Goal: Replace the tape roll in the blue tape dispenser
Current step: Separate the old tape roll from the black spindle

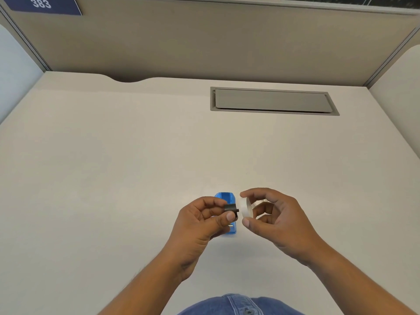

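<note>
The blue tape dispenser [225, 197] stands on the white desk [113, 167], partly hidden behind my left hand. My left hand [200, 221] pinches a small black spool core [230, 208] between thumb and fingers, its stub pointing right. My right hand [270, 219] holds a white tape roll [245, 208] on edge between thumb and forefinger, its open side facing the core. Core and roll are a few centimetres apart, held above the desk just in front of the dispenser.
A grey cable hatch [270, 101] is set into the desk at the back right. Beige partition walls [204, 42] close the desk in at the back and sides. A blue sign reading 383 [41, 4] hangs at the top left.
</note>
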`<action>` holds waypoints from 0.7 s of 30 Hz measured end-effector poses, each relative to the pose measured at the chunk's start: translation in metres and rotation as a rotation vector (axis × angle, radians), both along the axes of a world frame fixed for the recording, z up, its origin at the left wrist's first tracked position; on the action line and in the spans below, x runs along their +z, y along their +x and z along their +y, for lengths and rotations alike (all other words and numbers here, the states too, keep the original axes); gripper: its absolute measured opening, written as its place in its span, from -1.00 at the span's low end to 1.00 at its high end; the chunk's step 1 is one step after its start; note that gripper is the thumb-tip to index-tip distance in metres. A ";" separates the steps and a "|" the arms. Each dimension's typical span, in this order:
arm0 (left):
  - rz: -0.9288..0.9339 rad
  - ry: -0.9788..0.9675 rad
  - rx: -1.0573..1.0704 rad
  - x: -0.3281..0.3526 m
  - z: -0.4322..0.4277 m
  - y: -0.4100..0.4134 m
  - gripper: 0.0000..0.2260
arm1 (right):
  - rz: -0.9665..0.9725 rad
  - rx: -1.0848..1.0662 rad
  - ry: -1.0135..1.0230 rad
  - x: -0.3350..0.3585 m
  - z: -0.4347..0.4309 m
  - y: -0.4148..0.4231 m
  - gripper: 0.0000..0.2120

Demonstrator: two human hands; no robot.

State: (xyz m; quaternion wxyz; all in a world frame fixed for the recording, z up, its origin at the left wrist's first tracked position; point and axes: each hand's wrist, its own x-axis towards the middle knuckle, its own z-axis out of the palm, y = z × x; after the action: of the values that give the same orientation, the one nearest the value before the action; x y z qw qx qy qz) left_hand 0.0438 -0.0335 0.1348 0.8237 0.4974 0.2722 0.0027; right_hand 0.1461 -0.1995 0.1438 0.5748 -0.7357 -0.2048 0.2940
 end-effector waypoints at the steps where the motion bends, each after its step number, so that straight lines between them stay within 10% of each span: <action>1: -0.002 0.007 -0.005 -0.001 0.000 0.001 -0.64 | 0.002 0.002 -0.002 -0.001 0.001 0.001 -0.61; 21: -0.032 0.198 -0.188 -0.003 -0.001 0.011 -0.56 | -0.105 0.044 -0.053 -0.006 0.002 0.003 -0.59</action>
State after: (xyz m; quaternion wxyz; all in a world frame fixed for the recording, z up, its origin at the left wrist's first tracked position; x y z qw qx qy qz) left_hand 0.0548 -0.0347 0.1318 0.7715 0.5993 0.2098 -0.0398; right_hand 0.1488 -0.1971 0.1378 0.5370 -0.7604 -0.2429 0.2729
